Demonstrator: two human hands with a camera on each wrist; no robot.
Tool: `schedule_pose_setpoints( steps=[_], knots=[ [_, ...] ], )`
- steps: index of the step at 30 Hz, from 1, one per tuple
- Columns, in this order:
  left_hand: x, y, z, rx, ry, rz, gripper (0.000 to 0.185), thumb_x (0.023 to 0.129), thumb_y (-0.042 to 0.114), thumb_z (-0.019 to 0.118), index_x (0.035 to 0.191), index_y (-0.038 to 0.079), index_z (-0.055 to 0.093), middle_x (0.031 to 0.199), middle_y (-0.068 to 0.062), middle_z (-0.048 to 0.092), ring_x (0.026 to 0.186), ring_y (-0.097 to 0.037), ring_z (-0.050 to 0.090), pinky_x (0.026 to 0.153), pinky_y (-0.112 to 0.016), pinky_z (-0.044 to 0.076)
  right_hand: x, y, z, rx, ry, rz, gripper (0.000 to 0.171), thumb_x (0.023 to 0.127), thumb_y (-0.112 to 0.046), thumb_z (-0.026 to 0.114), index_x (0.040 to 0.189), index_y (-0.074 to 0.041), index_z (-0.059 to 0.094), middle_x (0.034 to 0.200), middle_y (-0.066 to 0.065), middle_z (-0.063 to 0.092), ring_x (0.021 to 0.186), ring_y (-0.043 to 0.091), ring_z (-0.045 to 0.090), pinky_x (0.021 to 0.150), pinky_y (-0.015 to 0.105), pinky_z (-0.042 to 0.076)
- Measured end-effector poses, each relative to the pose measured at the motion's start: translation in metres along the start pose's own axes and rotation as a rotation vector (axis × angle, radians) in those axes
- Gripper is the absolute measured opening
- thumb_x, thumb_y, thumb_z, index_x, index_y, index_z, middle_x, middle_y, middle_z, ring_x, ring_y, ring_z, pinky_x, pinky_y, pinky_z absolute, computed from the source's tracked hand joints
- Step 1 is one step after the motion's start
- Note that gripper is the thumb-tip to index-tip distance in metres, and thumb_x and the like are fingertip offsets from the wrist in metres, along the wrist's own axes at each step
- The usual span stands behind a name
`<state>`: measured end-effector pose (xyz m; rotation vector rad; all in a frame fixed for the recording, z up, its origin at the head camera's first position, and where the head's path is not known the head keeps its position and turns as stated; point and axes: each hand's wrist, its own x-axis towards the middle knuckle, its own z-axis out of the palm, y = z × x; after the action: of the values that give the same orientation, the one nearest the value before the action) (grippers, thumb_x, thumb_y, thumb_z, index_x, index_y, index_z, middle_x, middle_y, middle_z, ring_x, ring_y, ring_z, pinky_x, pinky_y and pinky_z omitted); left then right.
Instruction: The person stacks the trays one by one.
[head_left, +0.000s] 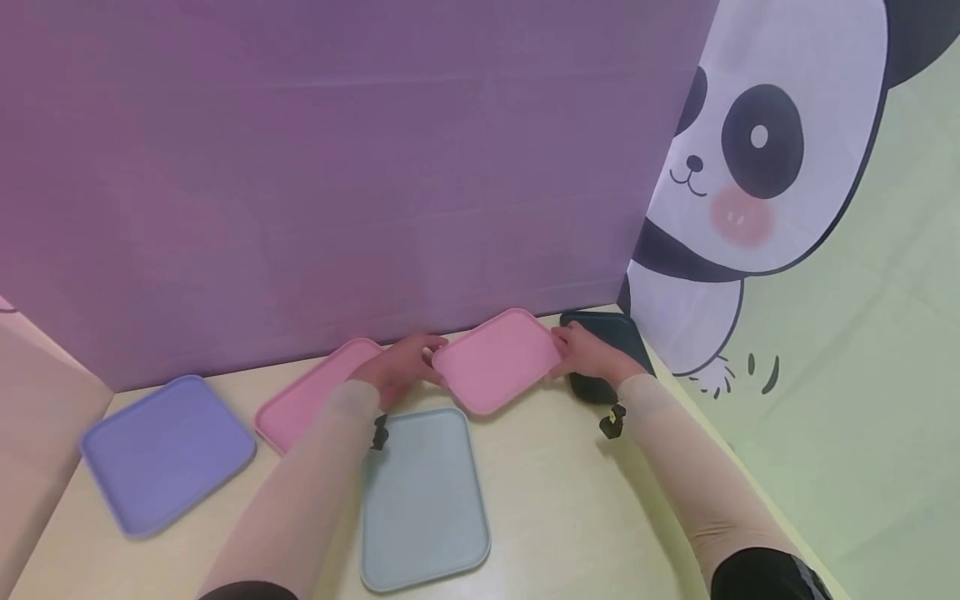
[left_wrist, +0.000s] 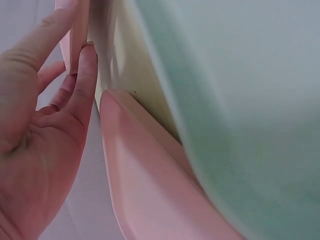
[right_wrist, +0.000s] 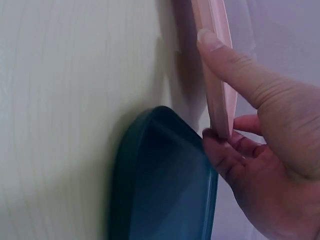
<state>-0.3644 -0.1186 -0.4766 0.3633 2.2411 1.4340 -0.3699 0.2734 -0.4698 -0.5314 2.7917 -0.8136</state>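
While left grip (head_left: pixel 402 365) and right grip (head_left: pixel 591 353) pinch a pink tray (head_left: pixel 498 363), pale table (head_left: pixel 555 500) spreads below, purple backdrop (head_left: pixel 375 183) beyond

A pale, wood-grained table (head_left: pixel 555 508) spans the lower part of the frame. Directly on it lie a violet-blue tray (head_left: pixel 168 454) at lower left, a partly covered pink tray (head_left: pixel 303 404) just beside it, a grey-green tray (head_left: pixel 423 500) at bottom centre, and a dark green tray (head_left: pixel 618 333) right of centre.
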Motion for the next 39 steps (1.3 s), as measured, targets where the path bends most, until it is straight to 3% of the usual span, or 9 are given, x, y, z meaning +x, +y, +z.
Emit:
schedule_pose_setpoints(
  steps=[9,17,22,25,28,32,36,39],
  knots=[
    [-0.014,-0.004,-0.004,-0.103,0.008,-0.002,0.079,0.091,0.006,0.091,0.16,0.018,0.055,0.148,-0.009,0.057,0.137,-0.033,0.052,0.117,-0.046,0.044,-0.002,-0.003,-0.003,0.04,0.001,-0.035,0.089,0.084,-0.031,0.098,0.155,0.003,0.056,0.125,0.017,0.055,0.113,0.031,0.054,0.105,0.046,0.046],
    [-0.033,-0.003,-0.011,0.067,0.021,0.039,0.08,0.094,0.02,0.091,0.163,0.023,0.051,0.145,-0.007,0.06,0.137,-0.031,0.053,0.117,-0.048,0.044,-0.003,-0.007,-0.002,0.214,-0.026,-0.081,0.097,0.086,-0.024,0.098,0.164,0.001,0.046,0.141,0.018,0.066,0.124,0.032,0.061,0.119,0.053,0.045],
    [-0.051,-0.007,-0.014,0.158,0.016,0.096,0.083,0.093,0.029,0.092,0.165,0.024,0.05,0.145,-0.006,0.062,0.134,-0.03,0.058,0.114,-0.048,0.049,-0.01,-0.015,0.001,0.305,-0.055,-0.048,0.101,0.089,-0.022,0.095,0.17,-0.004,0.038,0.144,0.018,0.063,0.121,0.031,0.062,0.117,0.05,0.046],
    [-0.061,-0.011,-0.015,0.222,0.03,0.1,0.086,0.09,0.04,0.095,0.164,0.03,0.052,0.137,0.001,0.069,0.13,-0.024,0.062,0.111,-0.046,0.052,-0.013,-0.018,0.005,0.349,-0.072,-0.046,0.1,0.091,-0.021,0.094,0.172,-0.006,0.037,0.147,0.017,0.06,0.122,0.03,0.064,0.118,0.05,0.045],
    [-0.07,-0.016,-0.018,0.346,0.063,0.131,0.086,0.087,0.053,0.094,0.161,0.036,0.055,0.123,0.012,0.076,0.124,-0.016,0.065,0.106,-0.042,0.055,-0.013,-0.019,0.009,0.409,-0.092,-0.047,0.098,0.092,-0.018,0.093,0.172,-0.01,0.038,0.147,0.014,0.062,0.124,0.028,0.067,0.12,0.049,0.043],
    [-0.08,-0.025,-0.021,0.416,0.088,0.208,0.08,0.089,0.051,0.094,0.159,0.035,0.06,0.12,0.019,0.075,0.117,-0.009,0.07,0.105,-0.041,0.057,-0.013,-0.02,0.016,0.516,-0.116,-0.038,0.096,0.092,-0.012,0.091,0.172,-0.014,0.039,0.143,0.012,0.069,0.125,0.026,0.071,0.121,0.046,0.042],
    [-0.091,-0.031,-0.02,0.374,0.102,0.285,0.068,0.09,0.037,0.096,0.152,0.033,0.068,0.13,0.017,0.07,0.119,-0.01,0.069,0.109,-0.043,0.056,-0.012,-0.022,0.025,0.643,-0.134,-0.032,0.094,0.094,-0.004,0.088,0.173,-0.012,0.037,0.145,0.015,0.07,0.127,0.028,0.071,0.12,0.042,0.042],
    [-0.101,-0.034,-0.017,0.258,0.072,0.3,0.058,0.093,0.03,0.094,0.147,0.03,0.072,0.136,0.01,0.067,0.127,-0.016,0.065,0.111,-0.045,0.054,-0.013,-0.025,0.031,0.688,-0.144,-0.023,0.091,0.096,-0.005,0.085,0.173,-0.013,0.037,0.154,0.014,0.064,0.132,0.028,0.068,0.12,0.042,0.043]
  ],
)
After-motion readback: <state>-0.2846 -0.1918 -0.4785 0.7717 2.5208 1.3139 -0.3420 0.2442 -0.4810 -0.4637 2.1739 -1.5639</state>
